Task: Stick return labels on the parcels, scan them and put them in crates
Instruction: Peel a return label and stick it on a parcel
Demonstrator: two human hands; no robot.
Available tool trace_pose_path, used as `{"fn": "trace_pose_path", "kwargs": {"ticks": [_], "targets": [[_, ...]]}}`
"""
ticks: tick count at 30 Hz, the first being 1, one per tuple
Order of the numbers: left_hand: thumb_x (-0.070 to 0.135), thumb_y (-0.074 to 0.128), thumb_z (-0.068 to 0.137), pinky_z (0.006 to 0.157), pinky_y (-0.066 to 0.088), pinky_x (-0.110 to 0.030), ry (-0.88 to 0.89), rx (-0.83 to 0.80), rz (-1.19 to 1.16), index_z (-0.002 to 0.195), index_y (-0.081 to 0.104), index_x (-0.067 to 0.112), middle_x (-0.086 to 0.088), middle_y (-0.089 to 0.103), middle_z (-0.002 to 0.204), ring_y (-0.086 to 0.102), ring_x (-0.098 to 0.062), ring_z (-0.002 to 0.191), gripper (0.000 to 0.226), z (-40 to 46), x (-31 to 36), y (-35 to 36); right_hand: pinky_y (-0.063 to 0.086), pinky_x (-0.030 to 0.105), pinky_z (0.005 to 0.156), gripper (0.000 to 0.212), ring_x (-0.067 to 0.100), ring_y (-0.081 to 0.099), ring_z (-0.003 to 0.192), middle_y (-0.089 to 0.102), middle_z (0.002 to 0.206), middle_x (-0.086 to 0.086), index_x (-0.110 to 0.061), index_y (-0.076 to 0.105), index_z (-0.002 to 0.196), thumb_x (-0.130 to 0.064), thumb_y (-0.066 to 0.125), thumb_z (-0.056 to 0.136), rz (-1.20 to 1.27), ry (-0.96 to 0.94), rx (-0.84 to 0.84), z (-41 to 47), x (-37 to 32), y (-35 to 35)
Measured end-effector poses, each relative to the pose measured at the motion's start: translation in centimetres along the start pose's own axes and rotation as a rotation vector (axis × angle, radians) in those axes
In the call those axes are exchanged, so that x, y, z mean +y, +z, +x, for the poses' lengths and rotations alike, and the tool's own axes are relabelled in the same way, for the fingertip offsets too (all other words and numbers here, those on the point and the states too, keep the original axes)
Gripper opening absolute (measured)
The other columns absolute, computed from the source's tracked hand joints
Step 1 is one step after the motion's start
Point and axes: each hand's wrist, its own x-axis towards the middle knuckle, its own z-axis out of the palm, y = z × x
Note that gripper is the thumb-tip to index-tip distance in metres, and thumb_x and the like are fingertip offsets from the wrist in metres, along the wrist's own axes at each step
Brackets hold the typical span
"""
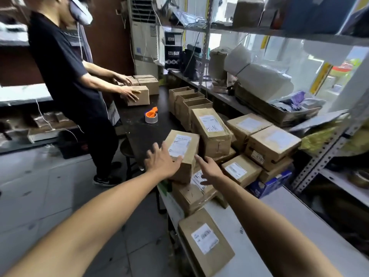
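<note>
Parcel [182,154], labelled side up atop the stack on the tabletop [295,220], is steadied by the left hand [161,162], grip spread; right hand [209,169] is stretched flat beside it, likely for lifting.

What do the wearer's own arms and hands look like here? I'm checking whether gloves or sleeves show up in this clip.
Both forearms are bare from the frame's bottom edge up to the wrists; no sleeve is in view. The left hand and right hand wear no gloves. No watch, ring, wristband, cable or marking shows on either arm.
</note>
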Motion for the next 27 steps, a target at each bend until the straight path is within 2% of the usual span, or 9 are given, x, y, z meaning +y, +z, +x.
{"fn": "trace_pose_path", "kwargs": {"ticks": [3, 6, 9, 15, 18, 20, 22, 24, 27], "targets": [[0.072, 0.054, 0.087, 0.11, 0.038, -0.048, -0.142, -0.098, -0.147, 0.16, 0.012, 0.016, -0.013, 0.035, 0.156, 0.042, -0.04, 0.138, 0.101, 1.2, -1.2, 0.9, 0.06, 0.044, 0.073, 0.081, 0.037, 0.055, 0.123, 0.04, 0.151, 0.011, -0.023, 0.023, 0.159, -0.06, 0.057, 0.095, 0.067, 0.052, -0.103, 1.0, 0.1, 1.7], [0.069, 0.063, 0.082, 0.103, 0.045, -0.042, -0.206, -0.087, -0.291, 0.145, 0.037, 0.012, -0.014, 0.052, 0.143, 0.052, -0.038, 0.13, 0.089, 1.5, -1.6, 1.8, 0.062, 0.054, 0.074, 0.061, 0.033, 0.066, 0.11, 0.057, 0.136, 0.006, -0.022, 0.046, 0.143, -0.055, 0.061, 0.095, 0.191, 0.053, -0.168, 1.8, 0.8, 2.6], [0.065, 0.073, 0.076, 0.094, 0.049, -0.037, -0.202, -0.023, -0.412, 0.129, 0.046, 0.012, -0.011, 0.06, 0.131, 0.059, -0.033, 0.12, 0.079, 0.7, -2.0, 2.1, 0.062, 0.054, 0.078, 0.045, 0.023, 0.063, 0.118, 0.062, 0.135, 0.003, -0.024, 0.055, 0.137, -0.043, 0.065, 0.096, 0.266, -0.028, -0.188, 2.2, 1.6, 2.6], [0.058, 0.086, 0.064, 0.09, 0.044, -0.028, -0.13, 0.102, -0.692, 0.126, 0.044, 0.015, -0.003, 0.05, 0.124, 0.052, -0.017, 0.111, 0.087, -3.9, -2.7, 3.3, 0.062, 0.04, 0.077, 0.064, 0.02, 0.066, 0.115, 0.062, 0.135, 0.007, -0.02, 0.042, 0.151, -0.027, 0.071, 0.094, 0.378, -0.093, -0.248, -0.2, 3.9, 0.6], [0.079, 0.067, 0.051, 0.078, 0.043, -0.025, -0.146, 0.114, -0.877, 0.107, 0.048, 0.021, -0.003, 0.058, 0.116, 0.057, -0.015, 0.098, 0.083, -6.9, -2.9, 4.4, 0.061, 0.037, 0.082, 0.063, 0.024, 0.065, 0.117, 0.063, 0.132, 0.007, -0.026, 0.039, 0.152, -0.021, 0.067, 0.096, 0.389, -0.101, -0.301, -3.3, 5.9, -1.7], [0.088, 0.06, 0.051, 0.075, 0.048, -0.027, -0.185, 0.059, -0.962, 0.095, 0.054, 0.022, -0.004, 0.065, 0.105, 0.061, -0.015, 0.088, 0.08, -8.4, -3.0, 4.9, 0.06, 0.039, 0.086, 0.068, 0.029, 0.064, 0.121, 0.062, 0.134, 0.012, -0.028, 0.036, 0.153, -0.02, 0.068, 0.094, 0.411, -0.093, -0.324, -5.5, 7.4, -3.6], [0.094, 0.068, 0.046, 0.084, 0.058, -0.048, -0.217, -0.057, -1.014, 0.086, 0.057, 0.026, -0.003, 0.069, 0.098, 0.067, -0.023, 0.09, 0.08, -9.8, -3.0, 5.6, 0.06, 0.041, 0.087, 0.075, 0.03, 0.063, 0.121, 0.061, 0.135, 0.014, -0.028, 0.034, 0.154, -0.02, 0.072, 0.09, 0.42, -0.077, -0.316, -8.1, 9.2, -5.4], [0.092, 0.074, 0.042, 0.09, 0.056, -0.062, -0.193, -0.215, -1.036, 0.084, 0.058, 0.024, -0.002, 0.067, 0.091, 0.066, -0.026, 0.089, 0.081, -11.8, -2.4, 6.5, 0.06, 0.043, 0.088, 0.079, 0.031, 0.063, 0.122, 0.059, 0.137, 0.014, -0.027, 0.033, 0.155, -0.02, 0.074, 0.088, 0.424, -0.056, -0.279, -10.9, 11.4, -7.3], [0.078, 0.08, 0.048, 0.086, 0.057, -0.057, -0.115, -0.425, -1.005, 0.086, 0.058, 0.017, 0.002, 0.063, 0.081, 0.061, -0.02, 0.079, 0.075, -16.2, 0.2, 6.9, 0.058, 0.048, 0.093, 0.081, 0.034, 0.065, 0.118, 0.062, 0.134, 0.016, -0.028, 0.036, 0.153, -0.02, 0.076, 0.082, 0.49, -0.045, -0.207, -15.3, 15.6, -10.4]]}}
